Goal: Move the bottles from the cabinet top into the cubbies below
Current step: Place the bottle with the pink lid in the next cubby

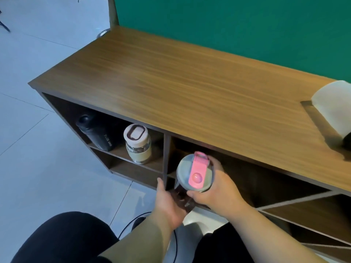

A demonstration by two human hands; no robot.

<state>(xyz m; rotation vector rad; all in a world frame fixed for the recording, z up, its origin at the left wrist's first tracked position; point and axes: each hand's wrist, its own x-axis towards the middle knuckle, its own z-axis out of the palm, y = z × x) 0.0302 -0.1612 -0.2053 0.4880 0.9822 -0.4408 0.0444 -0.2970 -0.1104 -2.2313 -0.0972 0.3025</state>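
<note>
I hold a clear bottle with a grey lid and pink flip cap (pixel 194 172) upright in front of the second upper cubby (pixel 247 173). My right hand (pixel 218 188) grips it just under the lid. My left hand (pixel 168 202) cups its dark lower body from the left. In the upper left cubby (pixel 62 109) stand a black bottle (pixel 95 133), leaning, and a glass bottle with a cream lid and green sleeve (pixel 138 144). A pale bottle (pixel 336 109) lies on the wooden cabinet top (pixel 190 88) at the far right edge, partly cut off.
A green wall (pixel 247 25) runs behind the cabinet. Pale tiled floor (pixel 38 149) lies to the left. My knees in dark trousers (pixel 66 238) are close to the cabinet front, with a black cable (pixel 131 221) between them. Lower cubbies (pixel 136 173) sit beneath.
</note>
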